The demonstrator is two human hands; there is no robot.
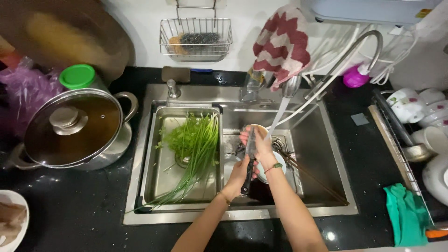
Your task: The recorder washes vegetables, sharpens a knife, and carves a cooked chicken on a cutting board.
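Head view, near to far. Left hand (pixel 239 175): fingers clamped on the black handle of a knife (pixel 249 158), held over the sink (pixel 326 140). Right hand (pixel 261 145): fingers pressed together on the blade, rubbing it under running water from the tap (pixel 291 86). Bowl (pixel 266 170) and chopsticks (pixel 308 175) lie below, seemingly unwashed. Green herbs (pixel 193 144) sit in the strainer tray (pixel 154 186) to the left. Lidded pot (pixel 74 128) on the counter.

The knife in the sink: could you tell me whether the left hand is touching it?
Touching: the head view shows the left hand wrapped around the knife by its black handle.
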